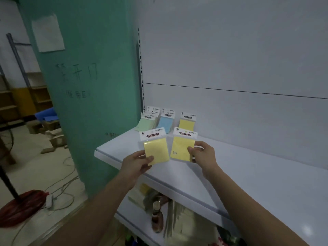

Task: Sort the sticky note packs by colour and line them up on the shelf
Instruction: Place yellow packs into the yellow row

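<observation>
Each of my hands holds up a yellow sticky note pack above the white shelf (248,171). My left hand (137,165) pinches the lower edge of one yellow pack (156,149). My right hand (202,153) pinches the right side of the other yellow pack (181,147). At the shelf's back left stand packs leaning on the rear panel: several green packs (146,122), blue packs (166,122) beside them, and one yellow pack (187,122) to the right.
A green pillar (88,103) stands left of the shelf. Below it a lower shelf holds a brown bottle (157,217), clear packaging and more packs. On the floor at the left are cables, a red fan base (19,208) and boxes.
</observation>
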